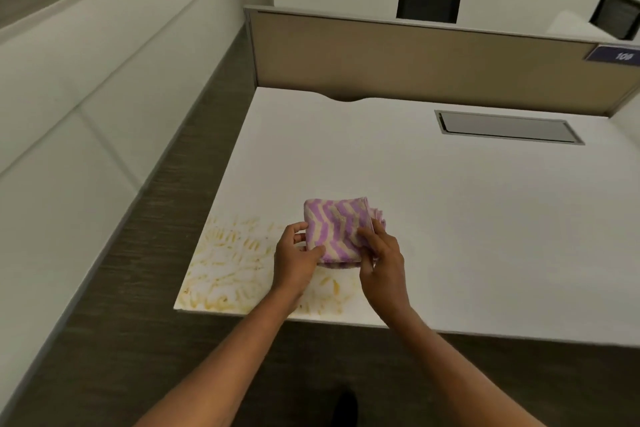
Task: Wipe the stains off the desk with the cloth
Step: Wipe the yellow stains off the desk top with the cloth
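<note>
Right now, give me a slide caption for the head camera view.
Both hands, left and right, hold a folded purple-striped cloth beside yellow stains on a white desk.

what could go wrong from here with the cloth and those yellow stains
The yellow stains run right up to the desk's front-left corner and edge, so a sweep there might push residue onto the floor. The folded cloth is held by both the left hand and right hand; wiping with one small face may smear the wide patch rather than lift it.
</note>
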Demonstrator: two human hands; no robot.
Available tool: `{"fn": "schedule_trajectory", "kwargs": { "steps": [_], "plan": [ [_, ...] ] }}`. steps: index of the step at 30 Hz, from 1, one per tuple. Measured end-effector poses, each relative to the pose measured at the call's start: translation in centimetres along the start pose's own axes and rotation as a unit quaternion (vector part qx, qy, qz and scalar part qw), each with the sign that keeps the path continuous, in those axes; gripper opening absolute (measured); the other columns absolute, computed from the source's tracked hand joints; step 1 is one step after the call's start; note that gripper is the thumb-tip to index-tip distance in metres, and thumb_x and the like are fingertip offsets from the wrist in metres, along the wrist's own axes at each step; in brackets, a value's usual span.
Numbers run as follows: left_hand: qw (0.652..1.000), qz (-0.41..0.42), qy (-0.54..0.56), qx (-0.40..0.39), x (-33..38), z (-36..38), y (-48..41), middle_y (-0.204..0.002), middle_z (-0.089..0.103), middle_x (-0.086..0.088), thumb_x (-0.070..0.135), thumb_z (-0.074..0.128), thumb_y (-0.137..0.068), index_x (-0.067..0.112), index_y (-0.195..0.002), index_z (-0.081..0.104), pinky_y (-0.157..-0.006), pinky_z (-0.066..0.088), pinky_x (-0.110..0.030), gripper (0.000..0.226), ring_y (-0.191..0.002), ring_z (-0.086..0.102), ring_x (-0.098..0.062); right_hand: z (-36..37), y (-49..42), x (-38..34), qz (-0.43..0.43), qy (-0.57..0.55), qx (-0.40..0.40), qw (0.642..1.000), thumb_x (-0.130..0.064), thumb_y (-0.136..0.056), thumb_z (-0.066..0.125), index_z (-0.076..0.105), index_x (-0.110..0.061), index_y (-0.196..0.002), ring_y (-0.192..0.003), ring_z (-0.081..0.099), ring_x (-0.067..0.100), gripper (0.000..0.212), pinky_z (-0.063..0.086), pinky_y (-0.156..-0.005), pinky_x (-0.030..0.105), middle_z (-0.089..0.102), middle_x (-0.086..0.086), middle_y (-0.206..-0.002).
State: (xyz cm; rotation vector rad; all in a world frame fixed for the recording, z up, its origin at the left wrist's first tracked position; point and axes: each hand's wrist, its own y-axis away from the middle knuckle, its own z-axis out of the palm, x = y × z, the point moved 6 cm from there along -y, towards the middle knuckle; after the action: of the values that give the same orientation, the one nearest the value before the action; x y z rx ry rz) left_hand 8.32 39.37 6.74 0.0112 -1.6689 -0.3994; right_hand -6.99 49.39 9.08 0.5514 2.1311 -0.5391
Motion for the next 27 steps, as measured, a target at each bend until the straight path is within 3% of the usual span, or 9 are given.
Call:
{"fn": "schedule_trajectory", "kwargs": {
  "steps": [7,10,13,18,23,27],
  "plan": [
    [0.999,0.002,-0.008,-0.037,-1.7,2.4,3.6,-0.127,0.063,-0.003,0.005,0.076,-0.089,0.023,-0.13,0.055,-0.06,0.052,-0.006,0.05,-0.098,0.062,-0.005,-2.6,3.0,2.1,0.027,0.029,-0.012,0.999,0.005,-0.095,0.061,0.063,-0.014,-0.136,-0.137,0.046,0.02,0.045,0.045,-0.114,0.04,0.052,0.006,-0.148],
    [0.999,0.009,-0.01,-0.035,-2.2,4.0,4.7,-0.131,0.062,-0.005,0.004,0.074,-0.089,0.021,-0.134,0.054,-0.065,0.056,-0.01,0.052,-0.112,0.064,-0.015,-3.6,3.1,3.5,0.048,0.026,-0.013,0.998,0.002,-0.095,0.061,0.063,-0.015,-0.134,-0.139,0.044,0.019,0.042,0.042,-0.116,0.038,0.052,0.005,-0.145],
    [1.0,0.01,-0.005,-0.016,-2.8,5.6,5.5,-0.131,0.062,-0.003,0.005,0.074,-0.09,0.024,-0.134,0.053,-0.068,0.057,-0.01,0.052,-0.118,0.064,-0.017,-4.5,3.0,4.8,0.048,0.027,-0.009,0.998,0.0,-0.096,0.06,0.064,-0.018,-0.131,-0.135,0.046,0.017,0.039,0.04,-0.112,0.027,0.053,0.003,-0.14],
    [1.0,0.005,0.009,0.023,-4.2,8.7,6.5,-0.128,0.063,0.002,0.004,0.073,-0.09,0.028,-0.13,0.054,-0.068,0.055,-0.007,0.051,-0.115,0.064,-0.012,-5.8,2.1,7.5,0.04,0.029,-0.032,0.998,-0.001,-0.095,0.061,0.064,-0.017,-0.129,-0.131,0.048,0.017,0.037,0.044,-0.111,0.036,0.054,0.005,-0.139],
    [0.997,-0.019,0.033,0.074,-6.5,11.7,8.6,-0.116,0.061,0.012,0.002,0.072,-0.09,0.038,-0.121,0.053,-0.068,0.054,-0.006,0.051,-0.101,0.062,0.002,-6.6,1.8,10.4,0.021,0.064,-0.08,0.995,0.001,-0.093,0.063,0.065,-0.014,-0.129,-0.128,0.049,0.022,0.039,0.042,-0.105,0.029,0.057,0.005,-0.138],
    [0.992,-0.04,0.029,0.116,-7.9,13.0,9.9,-0.122,0.062,0.008,0.002,0.072,-0.09,0.034,-0.123,0.054,-0.071,0.055,-0.008,0.049,-0.111,0.064,-0.007,-6.8,2.1,12.6,0.015,0.082,-0.127,0.988,0.0,-0.094,0.062,0.066,-0.013,-0.128,-0.128,0.049,0.023,0.037,0.039,-0.103,0.026,0.057,0.006,-0.14]
  ]
}}
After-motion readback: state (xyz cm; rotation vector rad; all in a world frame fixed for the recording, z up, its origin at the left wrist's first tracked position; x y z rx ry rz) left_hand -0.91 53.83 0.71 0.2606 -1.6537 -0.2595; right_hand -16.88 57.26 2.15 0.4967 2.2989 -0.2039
